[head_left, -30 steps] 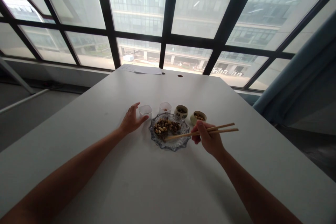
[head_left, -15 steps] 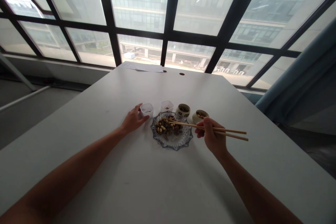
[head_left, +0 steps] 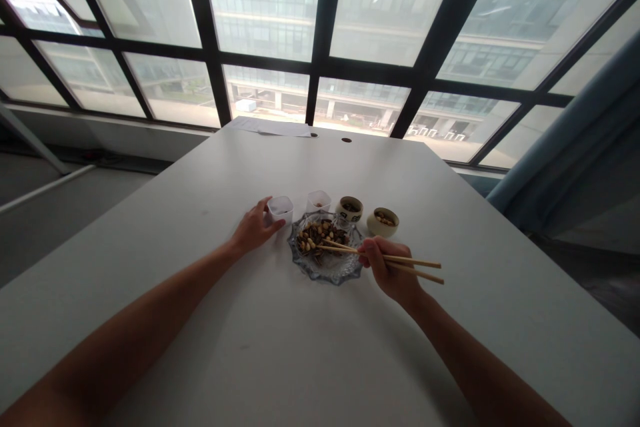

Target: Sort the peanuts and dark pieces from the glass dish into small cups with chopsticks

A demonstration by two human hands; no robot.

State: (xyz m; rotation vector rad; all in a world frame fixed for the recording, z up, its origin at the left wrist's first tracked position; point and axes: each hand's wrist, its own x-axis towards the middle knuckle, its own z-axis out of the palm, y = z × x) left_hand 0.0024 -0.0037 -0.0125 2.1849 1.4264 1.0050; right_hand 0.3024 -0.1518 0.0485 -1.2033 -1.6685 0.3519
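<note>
A person's two bare forearms stretched across a pale table (head_left: pixel 300 353). The right hand (head_left: pixel 389 271) was clenched on a pair of wooden chopsticks (head_left: pixel 400 263), whose tips lay low over the near side of a scalloped glass dish (head_left: pixel 327 272) and reached into its heap of mixed nuts and seeds (head_left: pixel 317 238). Whether the tips pinched a piece was too small to tell.

The left hand (head_left: pixel 255 230) lay loosely open on the table left of the dish, thumb and forefinger bracketing a clear plastic cup (head_left: pixel 281 207) rather than closing round it. A second clear cup (head_left: pixel 319 200), a small ceramic cup (head_left: pixel 349 209) and a pale bowl (head_left: pixel 383 221) stood in a row just behind the dish.

The sticks were held far from their tips, so a smooth nut could slip free and roll across the table. The light cup, only loosely steadied, could tip if knocked.

Sheets of paper (head_left: pixel 273 127) lay at the far edge, beneath a tall dark-framed window (head_left: pixel 320 47).
</note>
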